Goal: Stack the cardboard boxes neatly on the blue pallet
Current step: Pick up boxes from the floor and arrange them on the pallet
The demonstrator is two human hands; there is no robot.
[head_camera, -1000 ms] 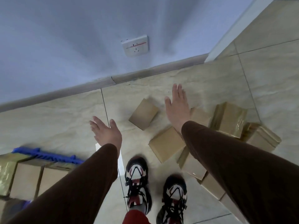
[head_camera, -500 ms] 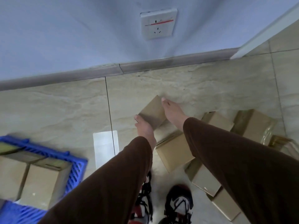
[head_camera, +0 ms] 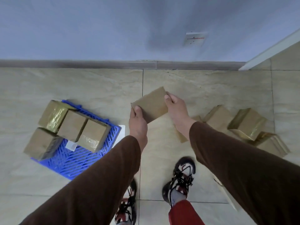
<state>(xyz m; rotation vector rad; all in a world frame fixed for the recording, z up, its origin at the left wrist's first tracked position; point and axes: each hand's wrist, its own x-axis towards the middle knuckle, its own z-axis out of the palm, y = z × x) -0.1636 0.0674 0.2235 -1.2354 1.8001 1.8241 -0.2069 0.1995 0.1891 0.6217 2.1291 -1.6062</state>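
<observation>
While 2 hands (head_camera: 155, 114) grip 1 box (head_camera: 151, 104); 4 boxes (head_camera: 73, 125) on pallet (head_camera: 78, 161).

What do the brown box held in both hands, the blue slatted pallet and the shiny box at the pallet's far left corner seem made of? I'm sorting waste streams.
The held brown box looks like plain matte cardboard: dull, even tan, no glare. The blue slatted pallet looks like moulded plastic: saturated colour, open lattice. The shiny corner box seems cardboard covered in glossy tape or film: crinkled yellowish highlights.

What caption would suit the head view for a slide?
Both hands, left and right, hold a cardboard box above the floor, beside the blue pallet bearing four boxes.
</observation>
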